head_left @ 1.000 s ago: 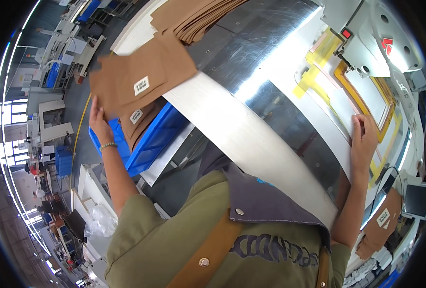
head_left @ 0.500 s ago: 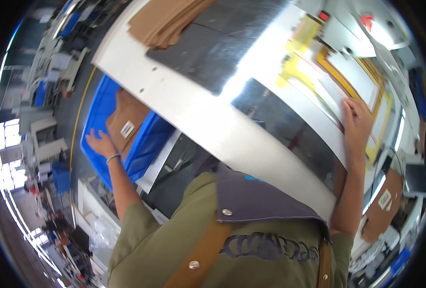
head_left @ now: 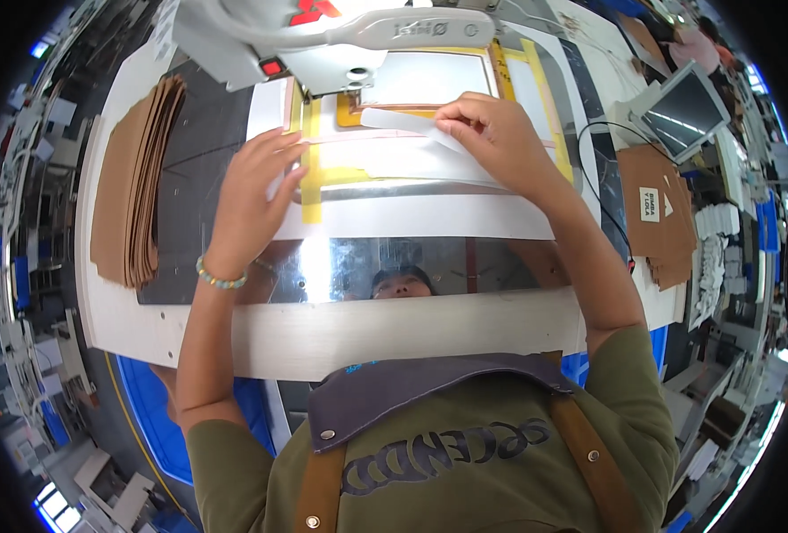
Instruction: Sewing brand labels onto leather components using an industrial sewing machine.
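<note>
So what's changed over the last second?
The left hand let go of the brown piece it held above the blue bin and moved right, to the yellow tape. The right hand now pinches a white strip. The view has turned too. The brown stack stays on the table.

A monitor (head_left: 685,111) stands tilted at the right, with a black cable (head_left: 609,123) curving beside it; white bundles (head_left: 714,258) lie nearer the viewer; a pink-clad person (head_left: 698,44) shows beyond. At lower left, a yellow line (head_left: 124,402) crosses the floor; a window (head_left: 54,504) glows.
</note>
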A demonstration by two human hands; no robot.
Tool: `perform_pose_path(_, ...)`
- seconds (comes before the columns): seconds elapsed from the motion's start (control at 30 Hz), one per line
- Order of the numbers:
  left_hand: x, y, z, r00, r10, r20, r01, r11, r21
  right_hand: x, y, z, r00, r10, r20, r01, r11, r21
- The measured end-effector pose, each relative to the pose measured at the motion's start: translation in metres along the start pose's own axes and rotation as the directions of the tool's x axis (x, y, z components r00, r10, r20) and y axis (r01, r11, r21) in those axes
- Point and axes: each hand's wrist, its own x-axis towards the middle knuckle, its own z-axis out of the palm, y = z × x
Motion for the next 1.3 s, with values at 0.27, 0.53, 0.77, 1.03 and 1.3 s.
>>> perform_pose_path(0.27, 0.039, -0.023, 0.055, 0.979, 0.131, 0.154, -0.159, 0.969, 0.19, 0.061, 0.019, -0.049, 0.937, 0.266, 0.228, -0.238, 0.96, -0.145)
perform_pose_path(0.53, 0.038, -0.023, 0.055, 0.953, 0.081, 0.293, -0.154, 0.96, 0.235, 0.087, 0.057, 0.004, 0.892, 0.273, 0.36, -0.193, 0.951, -0.242)
perform_pose_path(0.77, 0.042, -0.021, 0.055, 0.942, 0.058, 0.33, -0.154, 0.95, 0.273, 0.092, 0.057, 0.029, 0.946, 0.185, 0.267, -0.127, 0.967, -0.223)
perform_pose_path(1.03, 0.042, -0.014, 0.056, 0.943, 0.029, 0.331, -0.126, 0.952, 0.277, 0.093, 0.055, 0.038, 0.947, 0.182, 0.264, -0.127, 0.968, -0.215)
perform_pose_path(1.3, 0.044, -0.008, 0.057, 0.955, 0.006, 0.296, -0.094, 0.954, 0.285, 0.1, 0.078, 0.001, 0.963, 0.082, 0.256, -0.076, 0.997, -0.034)
